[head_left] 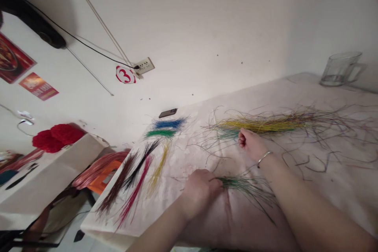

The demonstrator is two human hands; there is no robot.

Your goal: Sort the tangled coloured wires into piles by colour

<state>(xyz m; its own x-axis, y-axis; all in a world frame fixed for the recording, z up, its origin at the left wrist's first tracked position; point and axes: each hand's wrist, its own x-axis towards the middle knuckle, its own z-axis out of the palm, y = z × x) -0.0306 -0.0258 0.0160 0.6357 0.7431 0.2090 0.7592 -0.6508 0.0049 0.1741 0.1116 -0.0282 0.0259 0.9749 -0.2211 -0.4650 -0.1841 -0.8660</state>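
Observation:
My left hand (200, 191) is closed round one end of a small bundle of green strands (246, 189) that fans out to the right across the table. My right hand (249, 143), a bangle on its wrist, is curled into a pinch at the near edge of a long mixed heap of yellow, green and dark strands (274, 124). What its fingertips pinch is too thin to make out.
Sorted strand bundles lie to the left: blue (169, 123), green (161, 133), yellow (159, 167), black (141, 163), pink (134, 195) and dark brown (116, 185). A phone (168, 113) lies by the wall. A glass jug (339, 69) stands far right. The table edge (97, 232) drops off at the left.

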